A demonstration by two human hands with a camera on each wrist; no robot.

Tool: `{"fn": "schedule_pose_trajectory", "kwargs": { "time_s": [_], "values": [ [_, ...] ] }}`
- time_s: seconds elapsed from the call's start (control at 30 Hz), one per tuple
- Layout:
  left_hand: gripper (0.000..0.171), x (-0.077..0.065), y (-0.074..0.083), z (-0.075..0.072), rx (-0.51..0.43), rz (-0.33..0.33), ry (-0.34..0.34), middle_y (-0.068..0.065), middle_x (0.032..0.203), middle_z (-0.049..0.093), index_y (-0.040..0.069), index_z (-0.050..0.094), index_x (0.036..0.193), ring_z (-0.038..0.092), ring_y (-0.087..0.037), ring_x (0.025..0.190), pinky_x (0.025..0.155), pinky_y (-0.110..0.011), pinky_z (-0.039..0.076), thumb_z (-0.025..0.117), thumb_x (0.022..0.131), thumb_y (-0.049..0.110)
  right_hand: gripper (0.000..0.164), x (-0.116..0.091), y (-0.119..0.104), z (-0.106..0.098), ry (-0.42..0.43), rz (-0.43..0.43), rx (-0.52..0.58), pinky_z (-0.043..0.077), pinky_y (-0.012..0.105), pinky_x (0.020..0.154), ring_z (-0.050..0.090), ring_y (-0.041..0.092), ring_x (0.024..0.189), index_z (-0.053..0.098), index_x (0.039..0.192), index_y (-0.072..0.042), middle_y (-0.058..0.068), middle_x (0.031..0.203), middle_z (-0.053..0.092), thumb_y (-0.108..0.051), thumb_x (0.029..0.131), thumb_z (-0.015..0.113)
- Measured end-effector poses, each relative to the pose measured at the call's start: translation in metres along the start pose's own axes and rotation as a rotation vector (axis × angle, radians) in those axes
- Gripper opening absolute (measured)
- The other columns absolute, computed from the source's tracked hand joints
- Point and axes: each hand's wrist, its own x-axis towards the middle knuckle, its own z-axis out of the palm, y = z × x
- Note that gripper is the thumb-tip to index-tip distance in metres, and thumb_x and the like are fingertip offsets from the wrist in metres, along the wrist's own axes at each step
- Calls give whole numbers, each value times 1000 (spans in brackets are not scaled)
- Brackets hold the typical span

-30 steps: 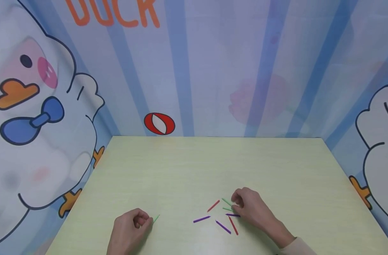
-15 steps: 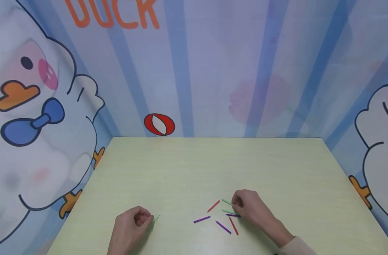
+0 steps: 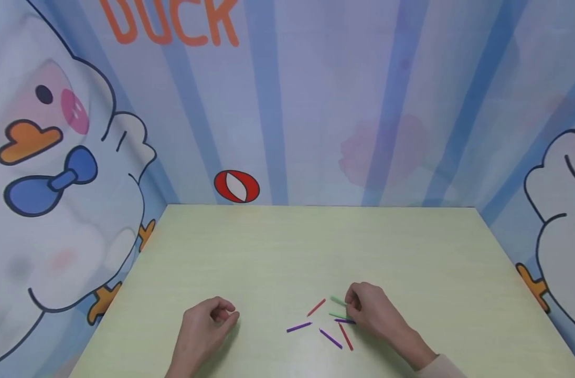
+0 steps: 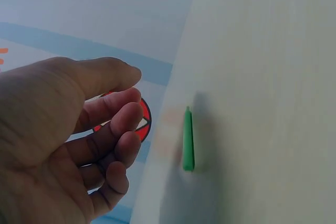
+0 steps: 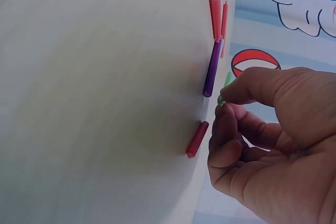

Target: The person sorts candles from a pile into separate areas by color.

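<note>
Left hand: we are seeing the left hand (image 3: 204, 328) hanging over the bench (image 3: 268, 247), its fingers (image 4: 128, 118) bending loosely and gripping nothing.
Loose green: in the left wrist view, the loose green (image 4: 188, 142) is lying on the bench just past the left fingertips, apart from them. Its long axis is running much the same way as the row of fingertips, slim tip toward the thumb side. The left hand is sitting nearer to it than the right, so we are judging any pinch to be turning on going down to it and closing across that axis.
Mid bench: the left purple (image 3: 299, 327), far red (image 3: 317, 307), near purple (image 3: 331, 338), near red (image 3: 345, 337) and tucked purple (image 3: 344, 321) are lying scattered, with two greens (image 3: 338, 301) reaching toward the right hand.
Right hand: the right hand (image 3: 374, 312) is pinching a pinched green (image 5: 221, 99) between thumb and forefinger; we are not managing to tell which of the two greens it is.
Views: the head view is not showing the loose green, which we are finding only from the left wrist; the right wrist is revealing a hidden red (image 5: 197, 140) that the head view is missing.
</note>
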Motion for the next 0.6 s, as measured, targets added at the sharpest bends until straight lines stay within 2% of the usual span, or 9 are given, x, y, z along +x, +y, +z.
{"fn": "schedule_pose_trajectory", "kwargs": {
  "time_s": [0.23,0.47,0.6],
  "values": [
    [11,10,14,7,-40,88,-5,17,78,66,22,81,94,63,-6,80,76,-27,53,87,92,13,21,-1,3,0,2,-3,-3,49,24,68,54,9,77,68,89,-13,-5,83,59,6,88,76],
    [13,23,28,19,-70,154,-11,19,79,65,24,81,94,63,-8,82,77,-27,52,88,91,13,20,-1,4,-2,27,-66,20,51,24,72,54,8,80,68,92,-13,-4,87,60,6,88,71],
    [11,27,37,26,-82,210,-24,19,79,65,22,82,94,65,-10,83,76,-27,52,87,92,12,20,-2,3,-4,21,-73,26,52,24,72,56,7,80,68,93,-14,-5,88,60,6,90,71]
  ]
}}
